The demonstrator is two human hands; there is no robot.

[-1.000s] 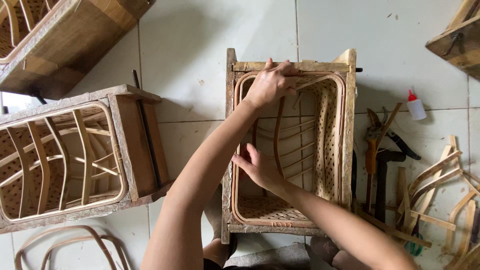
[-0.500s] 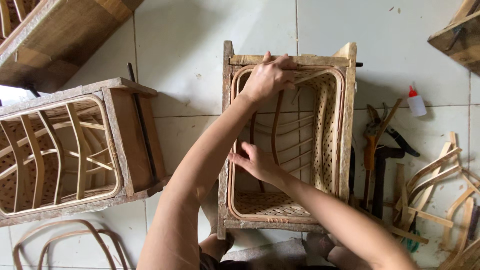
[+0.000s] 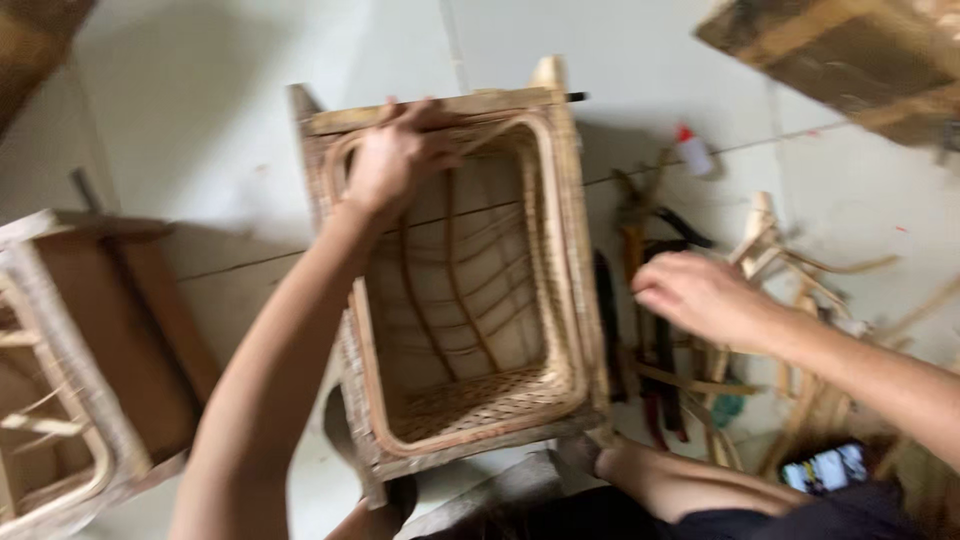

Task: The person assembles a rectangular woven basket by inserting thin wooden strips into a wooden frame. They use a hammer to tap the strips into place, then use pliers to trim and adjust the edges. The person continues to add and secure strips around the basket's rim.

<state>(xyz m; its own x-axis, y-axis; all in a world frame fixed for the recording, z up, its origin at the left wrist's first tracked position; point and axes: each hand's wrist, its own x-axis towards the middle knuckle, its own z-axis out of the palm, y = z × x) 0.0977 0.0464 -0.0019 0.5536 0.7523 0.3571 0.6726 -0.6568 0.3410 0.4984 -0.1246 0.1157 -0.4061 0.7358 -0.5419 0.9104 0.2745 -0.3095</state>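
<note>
Left hand (image 3: 400,155): clamped on the far rim of the rattan frame (image 3: 455,290), fingers curled over the wooden edge.
Right hand (image 3: 700,295): fingers loose, holding nothing, hovering over the pile of tools (image 3: 650,300) beside the frame.
Frame: sits on the tiled floor (image 3: 230,130), open side up, between the knees.
Tip: I'd keep that left grip firm so it doesn't tip while reaching.
Extras: glue bottle (image 3: 692,150) near the tools, second frame (image 3: 80,350) at left.

Pale tiled floor (image 3: 230,120), daylit.

Rattan furniture workshop: half-woven wooden frames (image 3: 460,290), loose cane strips (image 3: 800,270), hand tools (image 3: 650,300) on tiled floor (image 3: 200,130)
</note>
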